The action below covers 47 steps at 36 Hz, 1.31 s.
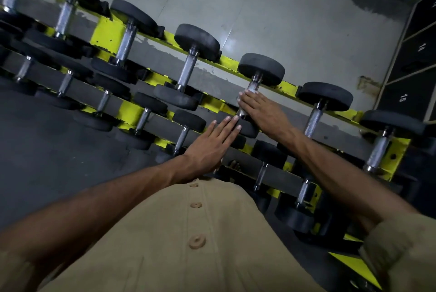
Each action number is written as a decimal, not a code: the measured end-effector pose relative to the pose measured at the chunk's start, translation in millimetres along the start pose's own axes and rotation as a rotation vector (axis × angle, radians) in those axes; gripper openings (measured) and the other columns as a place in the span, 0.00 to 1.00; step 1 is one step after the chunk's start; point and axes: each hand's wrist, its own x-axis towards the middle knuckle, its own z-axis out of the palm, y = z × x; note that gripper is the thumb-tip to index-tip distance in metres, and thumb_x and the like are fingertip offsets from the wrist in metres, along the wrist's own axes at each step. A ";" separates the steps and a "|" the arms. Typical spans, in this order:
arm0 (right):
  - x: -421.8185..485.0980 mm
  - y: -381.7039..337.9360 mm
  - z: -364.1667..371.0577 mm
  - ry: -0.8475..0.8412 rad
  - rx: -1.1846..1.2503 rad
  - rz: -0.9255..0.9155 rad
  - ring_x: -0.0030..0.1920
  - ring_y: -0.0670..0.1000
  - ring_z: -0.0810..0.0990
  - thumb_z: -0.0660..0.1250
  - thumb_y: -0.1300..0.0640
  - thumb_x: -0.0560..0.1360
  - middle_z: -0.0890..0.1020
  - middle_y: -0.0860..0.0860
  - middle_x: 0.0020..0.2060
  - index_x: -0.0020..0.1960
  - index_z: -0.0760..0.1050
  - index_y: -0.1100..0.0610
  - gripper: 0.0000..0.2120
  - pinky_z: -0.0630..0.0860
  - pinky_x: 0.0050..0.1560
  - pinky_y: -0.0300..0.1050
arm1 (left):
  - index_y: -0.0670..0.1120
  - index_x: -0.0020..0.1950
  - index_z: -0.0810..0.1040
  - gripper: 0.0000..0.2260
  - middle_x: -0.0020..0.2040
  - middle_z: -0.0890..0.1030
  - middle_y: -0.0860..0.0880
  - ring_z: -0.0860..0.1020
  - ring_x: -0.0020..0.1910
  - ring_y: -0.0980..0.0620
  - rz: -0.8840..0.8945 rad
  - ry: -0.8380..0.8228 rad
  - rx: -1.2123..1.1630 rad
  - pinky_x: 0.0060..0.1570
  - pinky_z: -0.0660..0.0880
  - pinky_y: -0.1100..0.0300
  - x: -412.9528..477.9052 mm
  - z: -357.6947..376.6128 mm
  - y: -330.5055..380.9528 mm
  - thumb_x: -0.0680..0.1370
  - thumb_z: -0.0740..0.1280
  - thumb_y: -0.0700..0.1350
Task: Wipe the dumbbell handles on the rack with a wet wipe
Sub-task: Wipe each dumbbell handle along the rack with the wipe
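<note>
Below the buttoned beige shirt point(195, 232), the left hand point(212, 147) lies flat with straight fingers on a black rubber dumbbell point(253, 100), while the right hand point(262, 108) grips a white wet wipe point(252, 88) around its knurled steel handle point(255, 84).

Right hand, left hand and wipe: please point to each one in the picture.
Right hand point(262, 110), head view, on the back of the hand.
Left hand point(212, 145), head view, on the back of the hand.
Wipe point(253, 87), head view, on the white bit past the fingertips.

We read white numbers "14" and "15" on dark locker doors point(405, 72) at the right edge.
</note>
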 end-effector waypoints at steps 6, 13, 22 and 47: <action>22.6 -9.4 0.4 0.262 0.165 0.417 0.71 0.56 0.72 0.64 0.64 0.78 0.77 0.56 0.69 0.71 0.74 0.59 0.21 0.73 0.69 0.52 | 0.39 0.84 0.36 0.40 0.84 0.35 0.38 0.38 0.84 0.39 0.014 0.016 0.024 0.82 0.48 0.41 -0.3 1.1 -1.6 0.80 0.60 0.36; 46.5 -40.8 1.6 0.567 0.693 1.124 0.49 0.48 0.77 0.65 0.62 0.79 0.79 0.53 0.56 0.59 0.80 0.57 0.10 0.71 0.45 0.38 | 0.39 0.84 0.35 0.36 0.83 0.33 0.38 0.36 0.83 0.39 0.028 -0.010 0.027 0.82 0.47 0.40 -1.0 -1.2 -3.5 0.79 0.50 0.37; 83.2 8.6 1.2 0.554 1.930 1.550 0.33 0.57 0.82 0.54 0.61 0.83 0.82 0.59 0.35 0.45 0.76 0.64 0.15 0.81 0.47 0.58 | 0.40 0.83 0.34 0.38 0.82 0.31 0.38 0.35 0.83 0.39 0.026 -0.012 0.056 0.82 0.47 0.40 0.3 0.2 -4.8 0.81 0.56 0.38; 67.1 -44.6 1.4 0.785 0.964 1.347 0.47 0.47 0.82 0.63 0.62 0.81 0.87 0.51 0.49 0.54 0.84 0.56 0.11 0.74 0.42 0.40 | 0.38 0.84 0.36 0.37 0.83 0.34 0.36 0.38 0.83 0.37 0.022 -0.006 0.054 0.81 0.50 0.40 -1.0 -2.7 -2.1 0.80 0.55 0.38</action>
